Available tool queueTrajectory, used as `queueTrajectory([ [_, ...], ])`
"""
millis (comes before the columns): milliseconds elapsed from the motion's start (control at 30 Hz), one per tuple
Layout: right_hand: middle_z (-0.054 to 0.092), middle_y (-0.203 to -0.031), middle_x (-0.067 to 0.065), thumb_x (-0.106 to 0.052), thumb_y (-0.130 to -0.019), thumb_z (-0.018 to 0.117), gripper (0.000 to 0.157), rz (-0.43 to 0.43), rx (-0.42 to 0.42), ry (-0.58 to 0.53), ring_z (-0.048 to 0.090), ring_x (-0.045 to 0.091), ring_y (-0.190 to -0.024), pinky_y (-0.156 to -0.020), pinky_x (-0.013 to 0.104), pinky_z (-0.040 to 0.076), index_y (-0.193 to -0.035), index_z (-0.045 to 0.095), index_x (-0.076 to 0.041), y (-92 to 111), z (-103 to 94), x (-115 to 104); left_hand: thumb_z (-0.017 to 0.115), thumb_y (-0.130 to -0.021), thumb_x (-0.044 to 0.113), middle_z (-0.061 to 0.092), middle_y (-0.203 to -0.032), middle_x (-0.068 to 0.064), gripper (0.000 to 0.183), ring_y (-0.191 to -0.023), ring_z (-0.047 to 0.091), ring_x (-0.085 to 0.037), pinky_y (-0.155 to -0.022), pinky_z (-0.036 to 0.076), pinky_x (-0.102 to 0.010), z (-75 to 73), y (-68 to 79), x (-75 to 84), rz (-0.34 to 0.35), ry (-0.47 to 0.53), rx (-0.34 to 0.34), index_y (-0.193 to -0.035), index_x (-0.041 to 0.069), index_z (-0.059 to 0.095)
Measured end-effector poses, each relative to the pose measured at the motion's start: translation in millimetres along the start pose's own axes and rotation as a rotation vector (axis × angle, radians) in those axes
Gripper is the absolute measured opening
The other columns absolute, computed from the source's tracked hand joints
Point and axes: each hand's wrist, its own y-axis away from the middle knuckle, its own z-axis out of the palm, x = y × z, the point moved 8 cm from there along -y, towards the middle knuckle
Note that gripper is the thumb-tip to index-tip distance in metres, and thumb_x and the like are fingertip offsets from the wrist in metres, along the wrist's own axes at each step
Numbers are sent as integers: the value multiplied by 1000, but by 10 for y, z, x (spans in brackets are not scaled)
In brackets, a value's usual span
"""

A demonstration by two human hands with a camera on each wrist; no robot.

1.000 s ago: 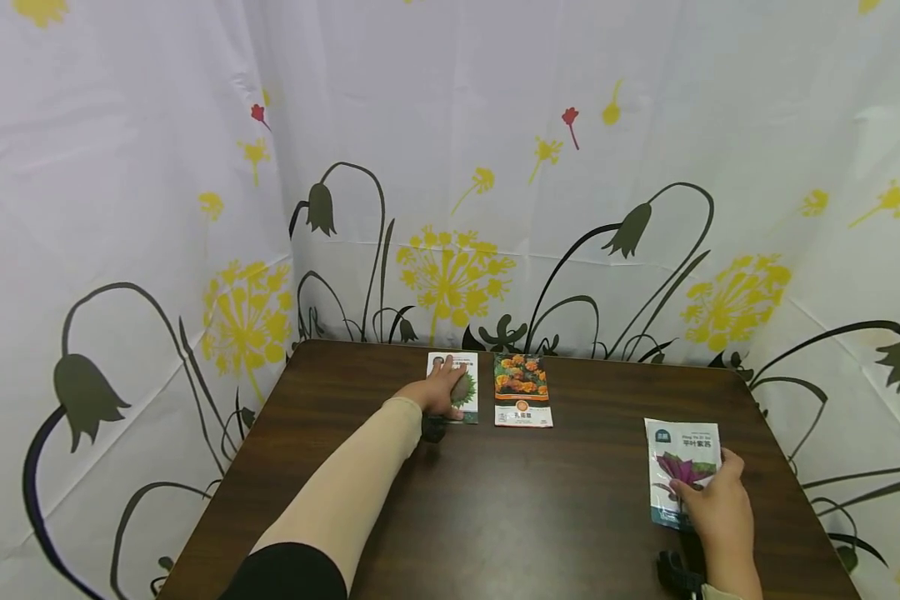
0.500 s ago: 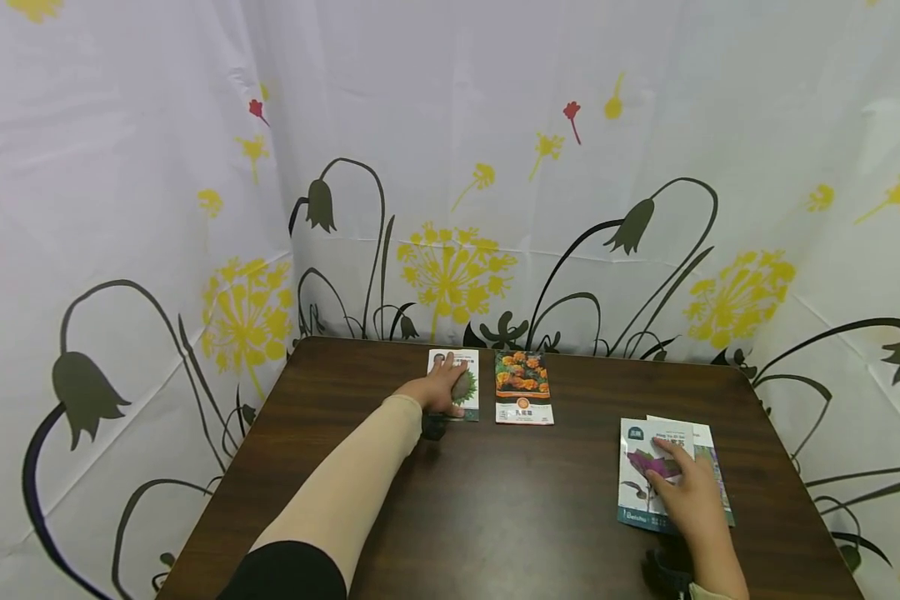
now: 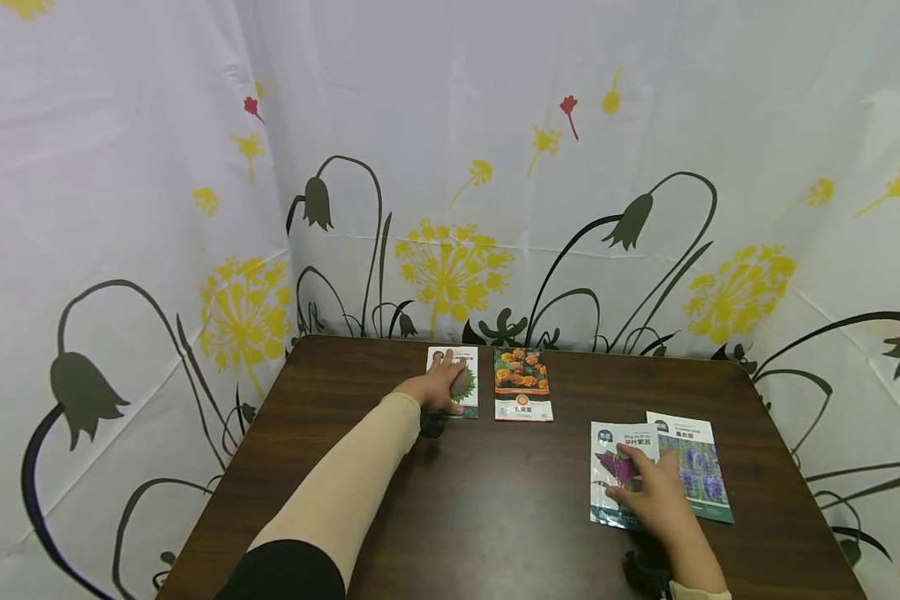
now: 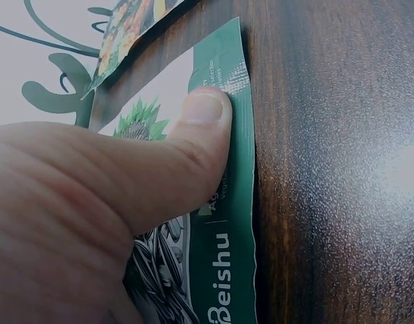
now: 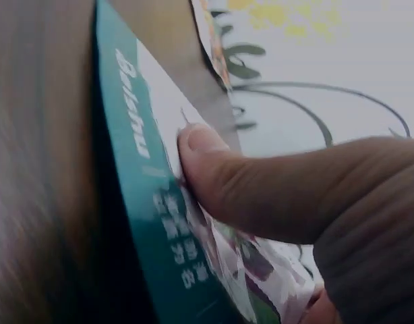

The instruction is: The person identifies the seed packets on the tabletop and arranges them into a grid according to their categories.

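My left hand (image 3: 437,388) lies spread on a seed packet (image 3: 471,407) at the back of the table, its thumb (image 4: 193,145) flat on the green lower band. My right hand (image 3: 654,493) holds a white seed packet (image 3: 602,475) with a purple leaf picture, at the right of the table. In the right wrist view the thumb presses on the front of this packet (image 5: 150,169), whose teal edge stands off the wood. Just right of it lies another seed packet (image 3: 708,479) with purple flower spikes, its left part behind the hand and the held packet.
A seed packet with orange flowers (image 3: 522,385) lies beside the one under my left hand. The dark wooden table (image 3: 495,517) ends at a white curtain (image 3: 450,108) printed with flowers, which hangs around the back and sides.
My right hand has carried the purple-leaf packet to the left, uncovering the purple-flower packet that it hid. My left hand stays in place.
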Motion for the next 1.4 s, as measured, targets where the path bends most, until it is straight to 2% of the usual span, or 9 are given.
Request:
queueTrajectory([
  [133,45,-124,38,-23,-76,101,72,-15,12,65,47,47,-106,-82,56,47,-140,72,-6,-6,24,-111,88,-94,30,-5,-183,-26,110,-170,-8,-49,-133,21,-65,-11,6,7,-1,-1,10,-176,10,17],
  [267,38,-148,46,-27,-77,100,69,4,-2,125,42,61,-122,-96,70,41,-139,74,-10,19,88,-164,88,-94,30,-5,-183,-26,111,-170,-8,-49,-134,21,-66,6,21,13,-2,5,-1,-176,10,17],
  [400,23,-170,40,-32,-79,98,68,1,-28,150,28,66,-145,-109,82,30,-140,74,-13,25,189,-206,88,-94,30,-5,-183,-26,110,-169,-8,-49,-133,21,-66,-3,27,26,1,3,1,-176,10,17],
  [533,19,-177,34,-26,-80,98,67,-61,-35,93,14,65,-161,-121,85,18,-139,74,-6,14,249,-281,88,-94,30,-5,-183,-26,110,-170,-8,-49,-133,23,-66,-10,17,31,6,-7,11,-176,10,17],
  [667,43,-167,33,-23,-83,96,69,-118,-97,53,36,60,-156,-124,79,22,-141,69,2,15,312,-355,89,-94,29,-5,-183,-26,110,-169,-8,-50,-133,21,-66,-8,-2,26,6,4,11,-176,9,18],
  [833,65,-139,23,-32,-80,99,70,-101,-118,75,63,44,-125,-112,65,51,-136,70,-1,30,361,-430,87,-95,31,-6,-183,-25,110,-170,-9,-49,-133,22,-67,14,-14,2,-1,-6,0,-176,10,17],
  [900,66,-127,16,-37,-76,101,70,-85,-116,88,60,32,-111,-97,53,57,-132,72,-4,35,377,-468,86,-96,32,-6,-183,-25,109,-170,-9,-48,-132,23,-67,22,-13,-4,-4,-13,-4,-177,11,16],
  [1033,60,-109,4,-44,-72,102,66,-78,-126,121,46,20,-95,-80,38,47,-120,72,-11,35,441,-543,86,-96,33,-7,-183,-24,109,-170,-10,-47,-132,24,-67,34,-10,-11,-3,-11,-11,-177,12,15],
  [1400,51,-99,-1,-51,-70,101,58,-129,-131,155,40,18,-90,-76,35,36,-109,70,-22,40,609,-710,85,-97,32,-7,-183,-24,107,-170,-10,-48,-132,24,-66,5,12,4,5,-9,-9,-177,11,16],
])
